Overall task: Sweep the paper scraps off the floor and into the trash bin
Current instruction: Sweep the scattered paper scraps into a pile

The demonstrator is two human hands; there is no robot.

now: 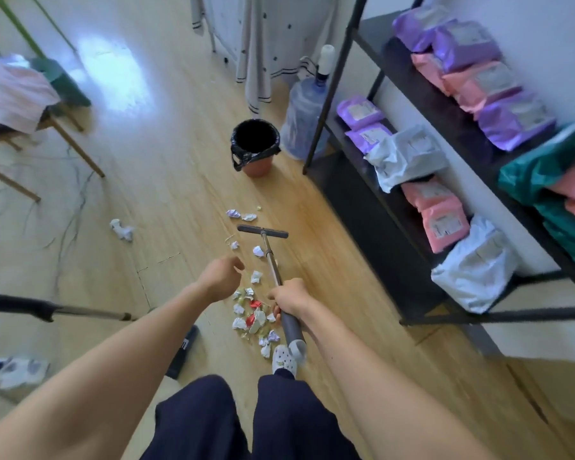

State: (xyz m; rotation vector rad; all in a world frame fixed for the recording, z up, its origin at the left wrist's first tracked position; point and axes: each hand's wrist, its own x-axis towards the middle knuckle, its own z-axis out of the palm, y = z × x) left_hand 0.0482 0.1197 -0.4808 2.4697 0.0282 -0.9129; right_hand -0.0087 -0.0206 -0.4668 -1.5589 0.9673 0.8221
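My right hand (pixel 287 298) grips the grey handle of a broom (pixel 269 250), whose flat grey head (pixel 263 231) rests on the wooden floor ahead of me. My left hand (pixel 222 275) hangs free to the left of the handle, fingers loosely curled, holding nothing. A pile of crumpled paper scraps (pixel 251 315), white, red and purple, lies between my hands and my foot. More scraps (pixel 241 214) lie just beyond the broom head, and one white scrap (pixel 123 230) sits apart to the left. The trash bin (pixel 255 146), terracotta with a black liner, stands further ahead.
A black shelf rack (pixel 379 200) with purple, pink, white and green parcels lines the right wall. A large water bottle (pixel 304 117) stands beside the bin. Wooden chair legs (pixel 80 154) and cables are at left. A dark slipper (pixel 183 351) lies by my left leg.
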